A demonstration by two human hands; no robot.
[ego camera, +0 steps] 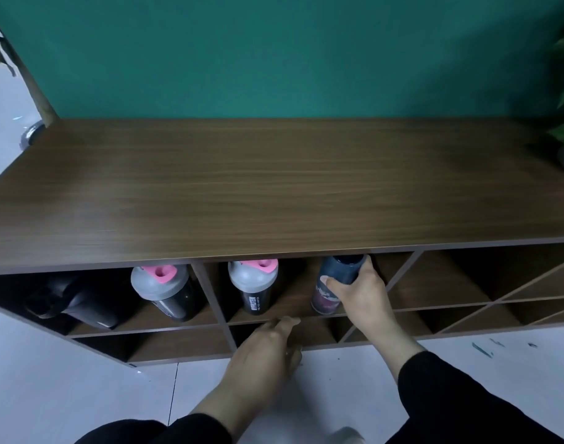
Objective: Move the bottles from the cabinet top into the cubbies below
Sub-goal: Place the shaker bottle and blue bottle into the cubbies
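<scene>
While the wood-grain cabinet top [274, 187] sits bare, two grey-lidded shaker bottles [165, 291] with pink caps stand in the cubbies. Left hand [264, 350] hovers low, fingers loosely spread, gripping nothing. Right hand [359, 291] wraps the dark blue bottle [335, 283] mid-body inside the middle cubby [293, 302]. Smooth, rigid cylinder, probably slippery, so the waist is the sensible hold.

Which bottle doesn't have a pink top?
The dark blue bottle that the right hand grips in the middle cubby. Both shaker bottles, one beside it and one further left, have grey lids with pink caps.
</scene>
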